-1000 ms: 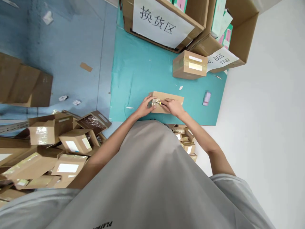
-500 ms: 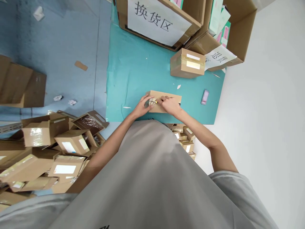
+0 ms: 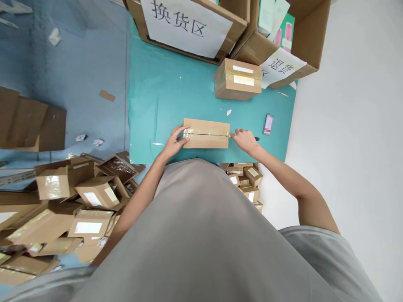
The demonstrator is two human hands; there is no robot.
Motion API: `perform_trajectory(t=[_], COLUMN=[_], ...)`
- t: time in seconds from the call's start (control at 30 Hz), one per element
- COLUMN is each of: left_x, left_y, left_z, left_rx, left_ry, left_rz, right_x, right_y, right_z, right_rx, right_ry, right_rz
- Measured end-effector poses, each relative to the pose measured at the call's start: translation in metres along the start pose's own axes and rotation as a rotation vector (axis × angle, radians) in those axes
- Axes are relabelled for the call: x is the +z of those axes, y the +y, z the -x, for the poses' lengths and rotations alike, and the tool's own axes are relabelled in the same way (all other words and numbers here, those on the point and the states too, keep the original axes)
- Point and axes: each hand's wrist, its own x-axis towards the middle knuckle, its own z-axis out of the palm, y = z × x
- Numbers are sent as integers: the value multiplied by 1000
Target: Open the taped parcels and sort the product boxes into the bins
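Observation:
A small cardboard box (image 3: 206, 140) lies on the teal table top, with clear tape at its ends and a dark slit along the middle seam of its upper face. My left hand (image 3: 173, 142) grips the box's left end, thumb on the near half and fingers on the far half. Just past the right end, my right hand (image 3: 245, 140) is closed around a box cutter (image 3: 257, 138). Its dark handle end sticks out behind the hand and a bit of yellow shows at the front, by the box's right edge. The fingers hide most of the cutter.
A taped carton (image 3: 238, 79) stands behind on the table (image 3: 147, 147), before two big open boxes, one with a white sign (image 3: 185, 25). A blurred phone-like item (image 3: 268, 124) lies at right. Opened cartons (image 3: 88, 222) are heaped on the floor at left.
My right hand with the box cutter has moved right along the seam, from the box's middle to beyond its right end. The dark slit now shows along the seam. My left hand still holds the left end.

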Motion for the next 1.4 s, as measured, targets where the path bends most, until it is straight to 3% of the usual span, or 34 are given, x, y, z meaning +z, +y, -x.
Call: perform_trajectory(t=[0.13, 0.47, 0.6, 0.77, 0.93, 1.03, 1.17, 1.3, 1.4], left_x=[3, -1, -5, -11, -7, -6, -20, -42, -50], left_y=[1, 8, 8, 5, 6, 9, 8, 2, -3], left_z=[0, 4, 12, 15, 10, 10, 14, 16, 15], left_rx=[-35, -86, -116, -127, -158, -149, -151, -204, -200], left_ry=[43, 189, 232, 282, 325, 403, 528, 599, 607], left_rz=[-4, -47, -44, -110, 2, 113, 147, 111, 86], right_x=[19, 68, 104, 151, 178, 185, 183, 157, 127], right_y=[21, 37, 32, 14, -12, -27, -53, -86, -105], right_z=[9, 18, 16, -8, -38, -51, -59, -59, -54], right_rx=[-2, -4, -47, -138, -87, 62, 299, 262, 241], right_ry=[21, 192, 324, 500, 600, 622, 535, 512, 576], right_rz=[5, -225, -456, -873, -1156, -1258, -1460, -1713, -1684])
